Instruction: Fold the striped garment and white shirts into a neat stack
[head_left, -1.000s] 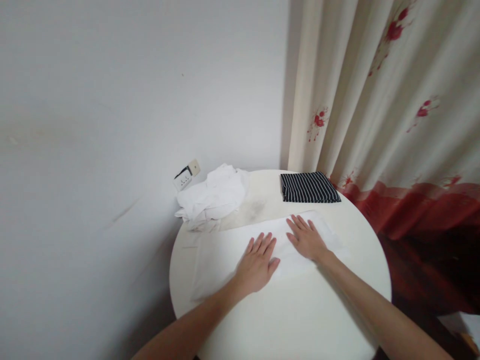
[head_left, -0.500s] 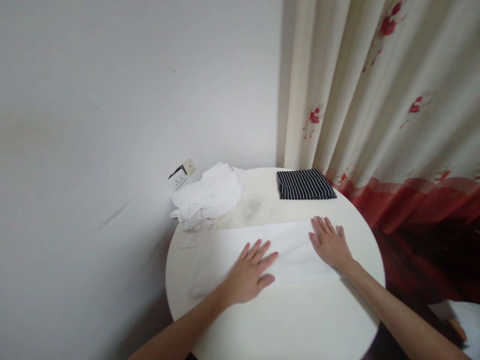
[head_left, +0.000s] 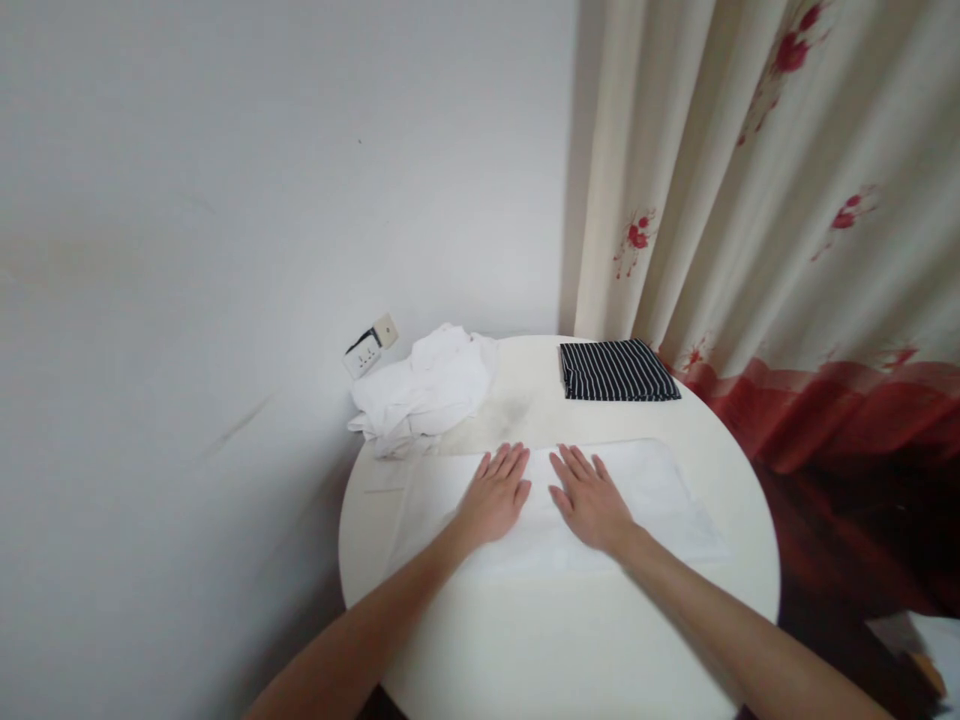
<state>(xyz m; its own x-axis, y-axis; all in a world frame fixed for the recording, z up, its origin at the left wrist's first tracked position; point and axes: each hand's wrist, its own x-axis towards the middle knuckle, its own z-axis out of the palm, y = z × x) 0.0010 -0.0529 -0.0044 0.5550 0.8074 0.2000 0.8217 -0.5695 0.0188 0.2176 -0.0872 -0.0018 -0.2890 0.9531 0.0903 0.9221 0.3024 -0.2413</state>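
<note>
A white cloth, folded into a long flat strip, lies across the round white table. My left hand rests flat on its middle, left of centre, with the fingers stretched out. Palm down on the same cloth, a short gap to the right, is my right hand, its fingers also extended. Neither hand grips anything. What kind of white cloth it is I cannot tell.
A crumpled white cloth heap sits at the table's back left, beside wall sockets. A folded black-and-white striped cloth lies at the back right, before a long flowered curtain. The wall closes off the left.
My right hand has slid left from the cloth's right end to its middle. My left hand has moved slightly up and away from me. The view has shifted a little.
</note>
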